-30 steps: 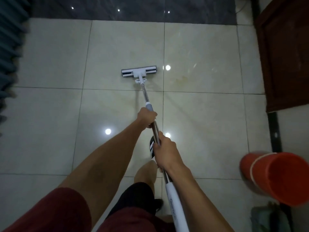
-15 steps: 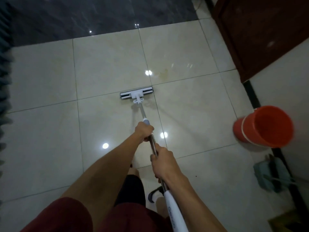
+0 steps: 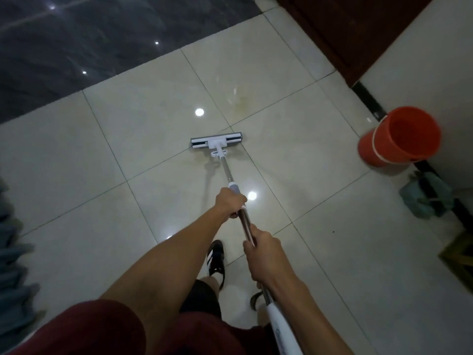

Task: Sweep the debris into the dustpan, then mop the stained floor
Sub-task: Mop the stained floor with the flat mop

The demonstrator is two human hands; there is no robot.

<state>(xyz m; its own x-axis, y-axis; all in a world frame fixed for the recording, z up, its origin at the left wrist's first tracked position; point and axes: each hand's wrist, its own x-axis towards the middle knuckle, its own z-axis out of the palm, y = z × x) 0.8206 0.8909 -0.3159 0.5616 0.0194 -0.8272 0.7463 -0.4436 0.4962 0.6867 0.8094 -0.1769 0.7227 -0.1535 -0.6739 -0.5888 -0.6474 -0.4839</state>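
A flat mop with a white and grey head lies on the glossy cream tiled floor. Its metal handle runs back toward me. My left hand grips the handle further down, just behind a grey collar. Nearer to me, my right hand grips the handle above its white upper section. A faint yellowish stain marks the tile beyond the mop head, to its right. No dustpan or debris shows.
An orange bucket stands at the right by the white wall, with a grey-green cloth on the floor behind it. A dark wooden door is at the upper right. Dark tiles lie beyond. My shoe is below the hands.
The mop head has been drawn back toward me, from beside the stain to a tile joint below it. My view has swung left and tilted, so the bucket sits higher and farther right.
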